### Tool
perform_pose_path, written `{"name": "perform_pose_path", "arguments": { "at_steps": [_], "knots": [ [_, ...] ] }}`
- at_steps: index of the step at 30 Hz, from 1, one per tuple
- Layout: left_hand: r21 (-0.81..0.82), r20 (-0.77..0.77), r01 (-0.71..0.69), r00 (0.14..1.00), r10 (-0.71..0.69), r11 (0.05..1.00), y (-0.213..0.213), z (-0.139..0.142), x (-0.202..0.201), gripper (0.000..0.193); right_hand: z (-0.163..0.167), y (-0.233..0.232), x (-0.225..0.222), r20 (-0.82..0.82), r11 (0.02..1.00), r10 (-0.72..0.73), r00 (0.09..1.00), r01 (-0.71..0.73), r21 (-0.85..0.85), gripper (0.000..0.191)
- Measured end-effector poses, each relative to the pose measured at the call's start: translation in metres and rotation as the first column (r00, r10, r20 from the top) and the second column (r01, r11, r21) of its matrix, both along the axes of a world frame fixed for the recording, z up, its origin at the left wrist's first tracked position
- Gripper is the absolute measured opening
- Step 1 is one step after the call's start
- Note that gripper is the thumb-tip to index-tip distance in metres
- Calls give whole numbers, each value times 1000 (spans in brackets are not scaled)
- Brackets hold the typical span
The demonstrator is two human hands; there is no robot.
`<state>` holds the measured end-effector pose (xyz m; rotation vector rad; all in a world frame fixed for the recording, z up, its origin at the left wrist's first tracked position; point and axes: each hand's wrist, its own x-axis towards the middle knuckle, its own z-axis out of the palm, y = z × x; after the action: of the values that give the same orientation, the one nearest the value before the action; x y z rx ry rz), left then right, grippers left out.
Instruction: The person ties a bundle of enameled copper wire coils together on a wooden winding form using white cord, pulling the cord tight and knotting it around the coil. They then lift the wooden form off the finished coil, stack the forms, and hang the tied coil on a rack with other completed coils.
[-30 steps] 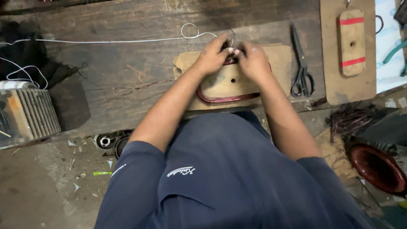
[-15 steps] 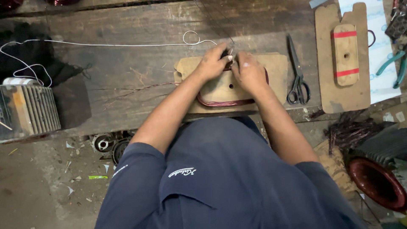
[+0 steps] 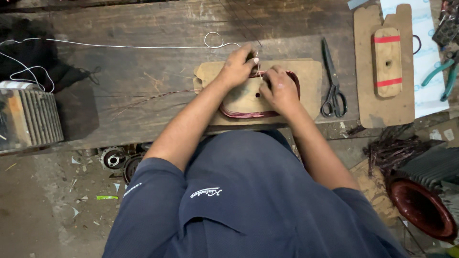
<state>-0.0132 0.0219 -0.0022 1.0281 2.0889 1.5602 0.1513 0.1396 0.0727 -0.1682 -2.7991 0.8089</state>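
Near me my right hand (image 3: 281, 91) pressing closed on the reddish-brown copper wire coil (image 3: 248, 113), coil lying on the flat wooden former board (image 3: 308, 81), my left hand (image 3: 238, 67) pinching thin white string (image 3: 143, 46), black-handled scissors (image 3: 332, 91) beside, dark plank bench (image 3: 143, 81) beyond.

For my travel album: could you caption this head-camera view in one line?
Left hand pinches white string over a reddish wire coil on a wooden form; right hand steadies it, scissors nearby.
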Motion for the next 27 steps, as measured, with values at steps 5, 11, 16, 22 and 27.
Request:
{"name": "perform_pose_path", "arguments": {
  "at_steps": [5,11,16,22,27],
  "knots": [
    [12,95,-25,995,24,1000,-1,4,1,15,-15,7,-15,-101,891,-43,994,-7,-453,21],
    [28,129,-87,988,82,996,2,-2,3,13,-22,10,-20,29,897,-35,999,44,-440,16],
    [28,-84,-213,973,215,977,10,-6,7,21,-15,2,-17,97,987,-21,995,36,-155,24],
    [56,-29,-239,970,241,969,12,-4,12,18,-6,-2,-16,188,997,-21,982,34,-67,24],
    [57,-67,-252,964,256,966,12,-1,15,19,-7,-3,-11,128,997,2,992,8,-75,21]
  ]
}}
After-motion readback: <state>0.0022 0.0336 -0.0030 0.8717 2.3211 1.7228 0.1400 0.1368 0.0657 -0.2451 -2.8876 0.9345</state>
